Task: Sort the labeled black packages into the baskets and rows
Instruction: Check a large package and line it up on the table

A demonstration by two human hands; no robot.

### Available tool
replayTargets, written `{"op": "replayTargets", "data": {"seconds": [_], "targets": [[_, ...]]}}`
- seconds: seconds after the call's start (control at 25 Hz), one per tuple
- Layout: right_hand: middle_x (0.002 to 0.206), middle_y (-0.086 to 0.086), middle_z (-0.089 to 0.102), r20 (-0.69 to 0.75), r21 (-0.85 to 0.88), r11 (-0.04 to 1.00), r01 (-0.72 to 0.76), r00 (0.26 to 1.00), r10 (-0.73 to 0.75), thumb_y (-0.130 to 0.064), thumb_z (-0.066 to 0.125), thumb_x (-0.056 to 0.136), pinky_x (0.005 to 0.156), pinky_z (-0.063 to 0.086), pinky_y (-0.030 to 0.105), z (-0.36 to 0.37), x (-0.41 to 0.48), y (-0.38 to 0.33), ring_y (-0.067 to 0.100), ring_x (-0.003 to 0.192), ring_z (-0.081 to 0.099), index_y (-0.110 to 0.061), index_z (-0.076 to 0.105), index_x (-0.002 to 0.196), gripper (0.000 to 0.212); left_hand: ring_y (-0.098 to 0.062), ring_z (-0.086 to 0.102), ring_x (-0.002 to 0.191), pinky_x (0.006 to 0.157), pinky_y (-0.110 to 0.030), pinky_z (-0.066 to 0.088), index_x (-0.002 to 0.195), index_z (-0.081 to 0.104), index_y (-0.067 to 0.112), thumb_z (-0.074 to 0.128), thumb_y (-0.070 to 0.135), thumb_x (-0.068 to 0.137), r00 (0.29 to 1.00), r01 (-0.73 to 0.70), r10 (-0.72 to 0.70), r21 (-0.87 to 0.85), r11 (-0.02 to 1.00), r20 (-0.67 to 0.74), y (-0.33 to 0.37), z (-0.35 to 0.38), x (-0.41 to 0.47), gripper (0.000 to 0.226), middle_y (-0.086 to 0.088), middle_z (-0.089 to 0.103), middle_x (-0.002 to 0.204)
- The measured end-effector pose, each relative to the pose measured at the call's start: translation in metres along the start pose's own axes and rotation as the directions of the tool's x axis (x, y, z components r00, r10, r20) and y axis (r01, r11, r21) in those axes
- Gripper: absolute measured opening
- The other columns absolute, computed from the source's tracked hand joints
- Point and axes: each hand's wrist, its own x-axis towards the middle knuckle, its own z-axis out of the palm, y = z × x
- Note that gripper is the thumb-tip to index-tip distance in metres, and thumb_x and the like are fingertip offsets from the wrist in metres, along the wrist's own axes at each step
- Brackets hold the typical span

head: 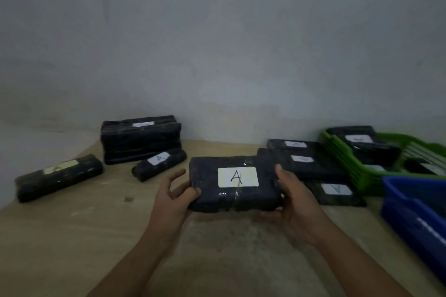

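A black wrapped package (212, 196) with a white label marked A is held above the table centre. My left hand (175, 196) grips its left end and my right hand (293, 196) grips its right end. Behind it on the right, a row of flat black packages (311, 164) with white labels lies on the table. A green basket (347, 164) at the far right holds more labeled packages. A blue basket (405, 214) sits at the right edge.
On the left stand a stack of black packages (141, 140), a small labeled package (159, 164) in front of it, and a long one (59, 177) farther left. The wooden table (72, 236) meets a grey wall behind.
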Motion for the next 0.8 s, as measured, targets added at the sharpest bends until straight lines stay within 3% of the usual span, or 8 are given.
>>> {"op": "replayTargets", "data": {"seconds": [0.08, 0.16, 0.28, 0.4, 0.52, 0.68, 0.72, 0.8], "targets": [[0.112, 0.009, 0.070, -0.084, -0.067, 0.998, 0.012, 0.996, -0.018, -0.035, 0.069, 0.083, 0.063, 0.060, 0.049, -0.025, -0.005, 0.003, 0.029, 0.088, 0.073, -0.022, 0.058, 0.118, 0.040, -0.034, 0.069, 0.092, 0.083, -0.048, 0.056, 0.125, 0.052, 0.013, 0.056, -0.004, 0.087, 0.997, 0.067, -0.067, -0.011, 0.998, 0.044, -0.014, 0.025, 0.001, 0.042, -0.018, 0.071, 0.104], [0.109, 0.007, 0.070, -0.126, -0.058, 0.998, 0.008, 0.992, -0.015, -0.025, 0.062, 0.091, 0.056, 0.059, 0.044, -0.048, -0.011, 0.010, 0.030, 0.084, 0.072, -0.028, 0.057, 0.117, 0.027, -0.031, 0.067, 0.095, 0.083, -0.046, 0.055, 0.123, 0.054, 0.010, 0.051, 0.001, 0.090, 0.988, 0.135, -0.131, -0.038, 0.990, 0.086, -0.028, 0.052, 0.003, 0.034, -0.018, 0.069, 0.108], [0.109, 0.009, 0.070, -0.157, -0.038, 0.999, 0.038, 0.987, -0.044, -0.019, 0.051, 0.092, 0.057, 0.052, 0.036, -0.066, -0.015, 0.020, 0.030, 0.085, 0.068, -0.036, 0.055, 0.118, 0.032, -0.029, 0.068, 0.099, 0.083, -0.043, 0.054, 0.119, 0.060, 0.011, 0.051, 0.017, 0.094, 0.974, 0.188, -0.197, 0.085, 0.978, 0.112, -0.046, 0.075, 0.008, 0.028, -0.013, 0.070, 0.110], [0.106, 0.008, 0.069, -0.170, -0.015, 0.998, 0.065, 0.983, -0.067, -0.021, 0.049, 0.090, 0.062, 0.049, 0.036, -0.065, -0.010, 0.026, 0.030, 0.084, 0.066, -0.037, 0.054, 0.123, 0.037, -0.028, 0.071, 0.091, 0.081, -0.040, 0.054, 0.112, 0.066, 0.009, 0.052, 0.025, 0.095, 0.962, 0.203, -0.227, 0.160, 0.966, 0.151, -0.053, 0.076, 0.011, 0.027, -0.011, 0.074, 0.102], [0.107, 0.007, 0.069, -0.118, -0.046, 0.996, 0.081, 0.989, -0.086, -0.026, 0.050, 0.090, 0.053, 0.056, 0.041, -0.066, -0.005, 0.026, 0.031, 0.084, 0.068, -0.036, 0.053, 0.122, 0.034, -0.027, 0.072, 0.081, 0.076, -0.040, 0.053, 0.099, 0.068, 0.011, 0.051, 0.024, 0.095, 0.965, 0.192, -0.218, 0.170, 0.966, 0.145, -0.053, 0.072, 0.011, 0.022, -0.011, 0.076, 0.091], [0.108, 0.004, 0.073, -0.143, -0.011, 0.996, 0.088, 0.986, -0.089, -0.040, 0.052, 0.094, 0.075, 0.057, 0.057, -0.067, -0.001, 0.025, 0.031, 0.098, 0.070, -0.028, 0.062, 0.116, 0.026, -0.026, 0.072, 0.081, 0.069, -0.034, 0.056, 0.102, 0.068, 0.010, 0.051, 0.021, 0.094, 0.971, 0.108, -0.150, 0.219, 0.970, 0.184, -0.055, 0.072, 0.008, 0.022, -0.012, 0.075, 0.094], [0.107, 0.006, 0.074, -0.153, -0.008, 0.997, 0.080, 0.985, -0.080, -0.041, 0.053, 0.094, 0.080, 0.057, 0.056, -0.066, -0.001, 0.024, 0.031, 0.099, 0.071, -0.025, 0.066, 0.114, 0.029, -0.025, 0.072, 0.081, 0.066, -0.032, 0.057, 0.101, 0.068, 0.010, 0.051, 0.020, 0.094, 0.972, 0.096, -0.138, 0.215, 0.972, 0.190, -0.055, 0.072, 0.008, 0.021, -0.012, 0.075, 0.094], [0.097, 0.007, 0.077, -0.172, -0.022, 0.999, 0.025, 0.985, -0.029, -0.043, 0.055, 0.091, 0.070, 0.059, 0.048, -0.064, -0.002, 0.022, 0.028, 0.086, 0.074, -0.020, 0.071, 0.107, 0.032, -0.024, 0.073, 0.080, 0.063, -0.028, 0.057, 0.102, 0.068, 0.009, 0.053, 0.022, 0.093, 0.970, 0.078, -0.119, 0.196, 0.977, 0.210, -0.054, 0.072, 0.007, 0.022, -0.013, 0.075, 0.095]]}}
